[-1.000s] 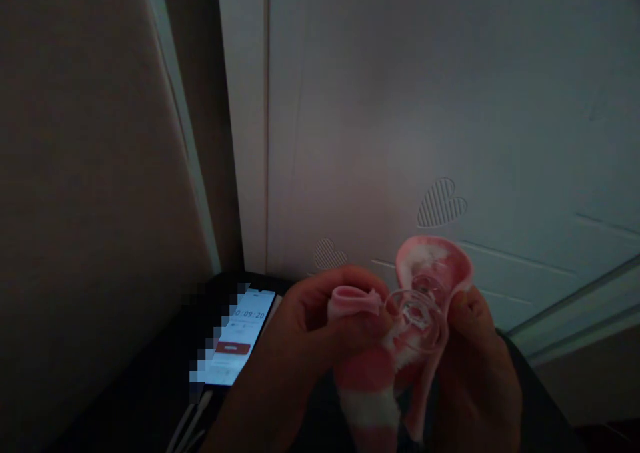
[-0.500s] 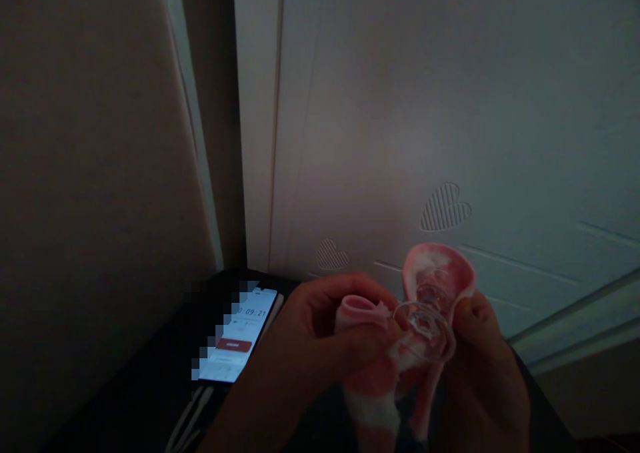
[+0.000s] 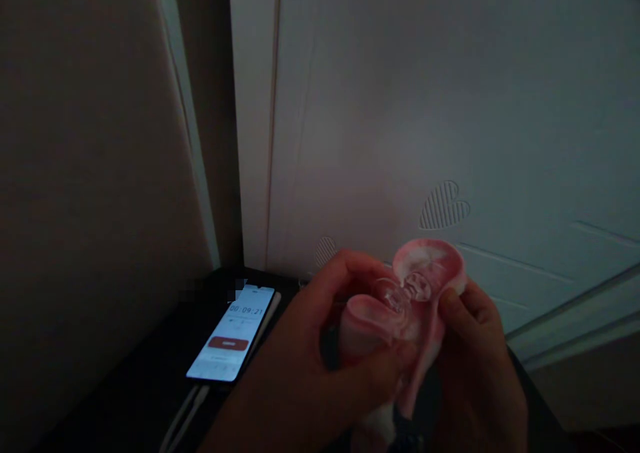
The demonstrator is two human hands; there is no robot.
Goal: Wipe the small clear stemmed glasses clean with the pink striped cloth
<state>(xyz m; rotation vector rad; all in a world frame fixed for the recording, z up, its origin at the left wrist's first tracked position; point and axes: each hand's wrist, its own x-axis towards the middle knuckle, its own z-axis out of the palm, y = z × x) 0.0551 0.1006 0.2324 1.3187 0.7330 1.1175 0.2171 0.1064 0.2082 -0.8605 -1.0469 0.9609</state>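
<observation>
Between my hands is a pink-and-white soft item (image 3: 453, 263) with two curled, cuff-like loops, one to the left and a taller one to the right. A clear, ring-shaped plastic piece (image 3: 419, 286) sits between the loops; its exact kind is hard to tell in the dim light. My left hand (image 3: 340, 346) wraps the left loop, thumb in front and fingers behind. Along the right edge, my right hand (image 3: 480, 333) pinches the item with thumb and fingers. The lower part hangs down between my hands, partly hidden by the left one.
A lit phone (image 3: 230, 336) showing a timer lies on the dark surface (image 3: 125, 399) at left, with white cables (image 3: 185, 413) near its lower end. A pale panel (image 3: 350, 119) with embossed hearts stands close behind my hands. A wall (image 3: 90, 139) rises at left.
The clear piece has shifted up and left, and the item has turned slightly. My left fingers have lifted and spread around the left loop. My right hand stays on the right edge.
</observation>
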